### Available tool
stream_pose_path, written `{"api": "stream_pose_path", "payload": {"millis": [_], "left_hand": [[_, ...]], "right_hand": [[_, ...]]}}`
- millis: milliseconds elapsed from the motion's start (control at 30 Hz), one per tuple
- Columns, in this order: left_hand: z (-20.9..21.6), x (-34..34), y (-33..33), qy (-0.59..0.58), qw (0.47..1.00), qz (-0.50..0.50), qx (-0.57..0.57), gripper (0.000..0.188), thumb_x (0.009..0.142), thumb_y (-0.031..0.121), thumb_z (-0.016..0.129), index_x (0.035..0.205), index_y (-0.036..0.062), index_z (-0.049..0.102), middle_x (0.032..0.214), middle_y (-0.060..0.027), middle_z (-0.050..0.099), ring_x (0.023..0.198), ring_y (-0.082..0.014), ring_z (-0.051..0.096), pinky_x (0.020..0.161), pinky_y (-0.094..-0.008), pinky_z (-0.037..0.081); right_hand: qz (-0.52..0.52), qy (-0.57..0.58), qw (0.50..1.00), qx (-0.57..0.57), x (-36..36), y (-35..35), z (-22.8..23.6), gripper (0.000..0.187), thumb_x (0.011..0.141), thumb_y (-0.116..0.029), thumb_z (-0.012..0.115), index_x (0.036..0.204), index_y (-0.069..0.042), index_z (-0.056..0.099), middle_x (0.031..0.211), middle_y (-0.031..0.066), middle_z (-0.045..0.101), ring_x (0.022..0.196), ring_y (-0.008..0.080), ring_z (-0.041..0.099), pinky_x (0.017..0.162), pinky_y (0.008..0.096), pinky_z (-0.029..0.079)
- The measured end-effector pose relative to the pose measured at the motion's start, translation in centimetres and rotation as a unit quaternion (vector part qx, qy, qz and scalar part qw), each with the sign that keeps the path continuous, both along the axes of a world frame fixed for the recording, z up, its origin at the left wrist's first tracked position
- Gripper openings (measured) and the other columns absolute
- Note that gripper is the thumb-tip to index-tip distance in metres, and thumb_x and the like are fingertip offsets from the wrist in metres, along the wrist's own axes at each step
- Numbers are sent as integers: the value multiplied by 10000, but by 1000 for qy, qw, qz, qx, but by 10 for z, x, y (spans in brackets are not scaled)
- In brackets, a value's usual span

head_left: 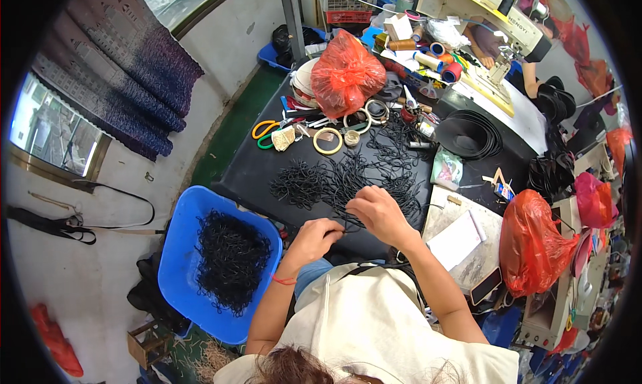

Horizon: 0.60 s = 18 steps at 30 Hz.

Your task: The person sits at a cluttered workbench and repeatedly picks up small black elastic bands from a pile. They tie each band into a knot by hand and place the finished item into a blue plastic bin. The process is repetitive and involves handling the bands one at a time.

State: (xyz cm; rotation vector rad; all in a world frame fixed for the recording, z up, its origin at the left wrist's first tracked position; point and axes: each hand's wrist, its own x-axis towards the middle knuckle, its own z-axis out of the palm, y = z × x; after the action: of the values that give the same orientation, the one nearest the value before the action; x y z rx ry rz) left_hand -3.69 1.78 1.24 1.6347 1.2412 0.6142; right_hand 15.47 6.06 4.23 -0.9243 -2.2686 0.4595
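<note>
**A:** While I've got the head view up, what are the two hands doing at the near edge of the surface [254,177]?

**B:** From what I see on my end, the left hand [319,237] and the right hand [380,213] sit close together right at the near edge. The left fingers are pressed together, pinching a thin black cord loop [341,227]. The right fingers curl down over the same loop, and it looks like they're pinching it too, but they hide the tips, so I can't tell for sure.

**A:** Where's the rest of the loops?

**B:** A loose spread of black loops [348,177] lies across the middle of the surface, just beyond the hands. More are heaped in a blue tub [175,264] off the near left corner, down beside the left arm.

**A:** Anything else around?

**B:** An orange plastic bag [346,73] toward the far edge, orange-and-green scissors [266,131] near the left edge, a few rings [328,141] beside them, and another orange bag [531,240] off the near right corner.
</note>
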Motion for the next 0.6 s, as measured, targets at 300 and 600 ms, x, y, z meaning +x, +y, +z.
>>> {"api": "stream_pose_path", "payload": {"millis": [300,600], "left_hand": [[-15,14,3,-463,835,117,-273,287,898,97,538,1169,2,531,876,-17,600,753,-68,555,701,-205,477],[-26,15,3,-349,910,170,-148,244,887,96,552,1109,-5,568,907,-43,618,774,-75,574,710,-215,488]], "right_hand": [[-78,134,950,-270,-6,-26,-29,94,831,-60,568,902,-8,603,725,103,552,618,210,538,563,317,425],[9,347,772,-532,-11,-40,-12,212,909,-85,465,1076,8,557,883,60,642,802,142,624,754,277,508]]}}
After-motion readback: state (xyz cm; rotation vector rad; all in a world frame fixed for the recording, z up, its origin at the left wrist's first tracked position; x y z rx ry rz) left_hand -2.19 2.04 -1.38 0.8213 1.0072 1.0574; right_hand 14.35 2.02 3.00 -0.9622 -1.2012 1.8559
